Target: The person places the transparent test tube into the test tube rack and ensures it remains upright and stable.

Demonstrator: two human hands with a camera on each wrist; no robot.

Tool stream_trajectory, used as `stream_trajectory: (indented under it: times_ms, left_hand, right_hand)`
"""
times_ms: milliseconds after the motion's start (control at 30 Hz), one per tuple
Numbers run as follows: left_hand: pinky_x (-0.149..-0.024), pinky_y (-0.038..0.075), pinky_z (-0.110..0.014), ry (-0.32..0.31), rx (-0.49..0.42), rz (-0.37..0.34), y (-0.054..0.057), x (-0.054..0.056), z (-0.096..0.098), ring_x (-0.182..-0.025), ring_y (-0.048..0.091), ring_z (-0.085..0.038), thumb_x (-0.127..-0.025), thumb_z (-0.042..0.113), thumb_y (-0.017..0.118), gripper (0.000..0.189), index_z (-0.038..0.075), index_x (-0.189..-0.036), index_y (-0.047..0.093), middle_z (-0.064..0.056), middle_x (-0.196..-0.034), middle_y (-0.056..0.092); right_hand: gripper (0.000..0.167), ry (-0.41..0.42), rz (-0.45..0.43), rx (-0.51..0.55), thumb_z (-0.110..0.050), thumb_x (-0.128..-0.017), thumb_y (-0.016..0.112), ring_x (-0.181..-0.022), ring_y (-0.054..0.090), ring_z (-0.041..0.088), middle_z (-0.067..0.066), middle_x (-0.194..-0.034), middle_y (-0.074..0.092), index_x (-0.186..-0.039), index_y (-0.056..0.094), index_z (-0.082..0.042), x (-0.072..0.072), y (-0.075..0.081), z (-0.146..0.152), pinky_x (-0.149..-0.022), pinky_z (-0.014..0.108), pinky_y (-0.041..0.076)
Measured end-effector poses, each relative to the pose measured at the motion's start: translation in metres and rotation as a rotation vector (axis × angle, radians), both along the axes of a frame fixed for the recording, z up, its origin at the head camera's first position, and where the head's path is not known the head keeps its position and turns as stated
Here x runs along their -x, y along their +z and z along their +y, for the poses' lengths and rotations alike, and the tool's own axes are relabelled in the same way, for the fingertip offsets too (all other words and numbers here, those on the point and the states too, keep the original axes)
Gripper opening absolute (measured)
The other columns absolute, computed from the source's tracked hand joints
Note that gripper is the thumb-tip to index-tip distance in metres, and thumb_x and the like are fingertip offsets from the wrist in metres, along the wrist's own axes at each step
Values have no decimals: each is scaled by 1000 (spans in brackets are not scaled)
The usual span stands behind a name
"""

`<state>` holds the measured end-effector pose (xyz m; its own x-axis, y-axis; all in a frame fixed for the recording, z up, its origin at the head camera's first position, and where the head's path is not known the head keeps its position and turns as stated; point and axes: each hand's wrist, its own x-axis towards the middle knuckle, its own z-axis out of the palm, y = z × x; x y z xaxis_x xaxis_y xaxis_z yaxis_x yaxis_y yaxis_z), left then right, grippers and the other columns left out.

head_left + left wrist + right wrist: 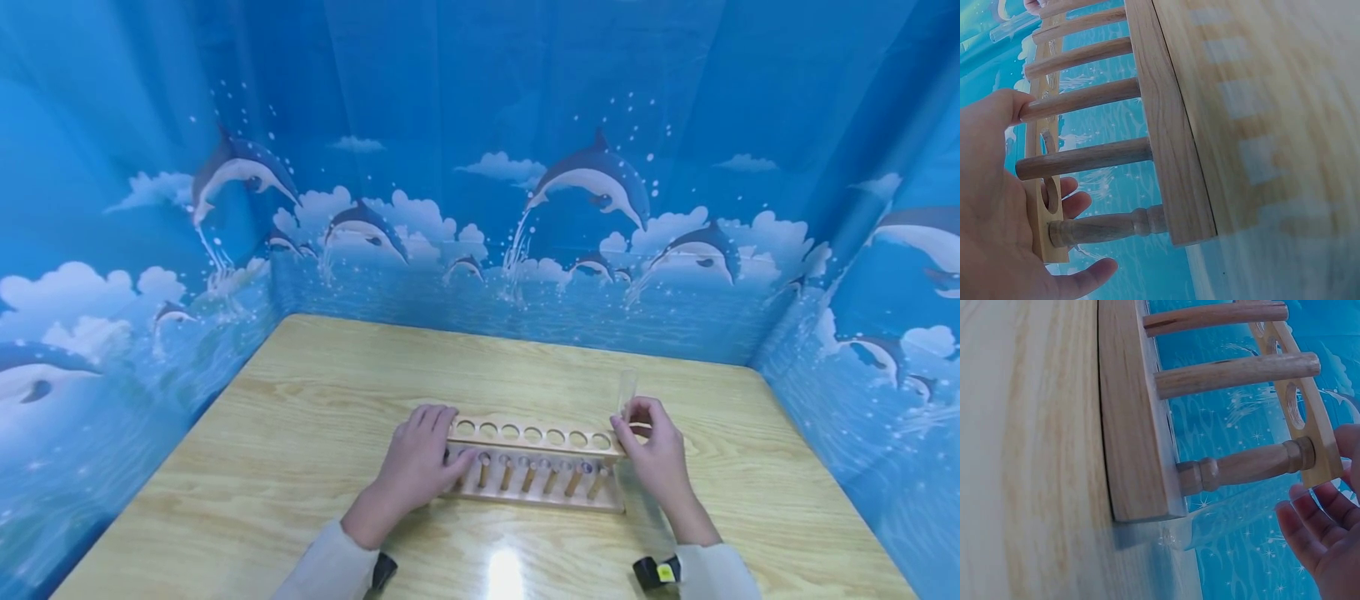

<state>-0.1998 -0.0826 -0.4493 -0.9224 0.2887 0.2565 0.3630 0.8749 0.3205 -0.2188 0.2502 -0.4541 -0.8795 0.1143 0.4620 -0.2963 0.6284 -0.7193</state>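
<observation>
A wooden test tube rack [536, 492] stands on the table, with a row of round holes in its top bar [521, 431] and several upright pegs [1238, 375]. My left hand [423, 454] grips the rack's left end, fingers behind the top bar and thumb in front at a peg [1085, 103]. Beside the right end, my right hand [660, 450] pinches a clear glass test tube [627, 390] between thumb and fingers. The tube's rounded lower end [1175, 536] shows next to the rack's base in the right wrist view.
The wood-grain table [360, 358] reaches back to a blue curtain [450, 108] printed with dolphins, which also encloses both sides. Black straps [656, 572] sit at both wrists, and a bright reflection shines on the table near its front.
</observation>
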Motion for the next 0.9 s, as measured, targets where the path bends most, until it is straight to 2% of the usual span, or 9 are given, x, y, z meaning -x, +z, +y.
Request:
stream_trajectory:
  times_ms: [900]
  left_hand:
    - [-104,39,-56,4,-2,-10,0,1,-1,-131,42,-35,-92,53,57,69,3,-139,47,-15,-139,50]
  right_hand:
    - [23,-5,-1,-13,-12,-92,67,-87,56,4,9,-95,62,-108,55,0,1,-2,-1,-75,15,52]
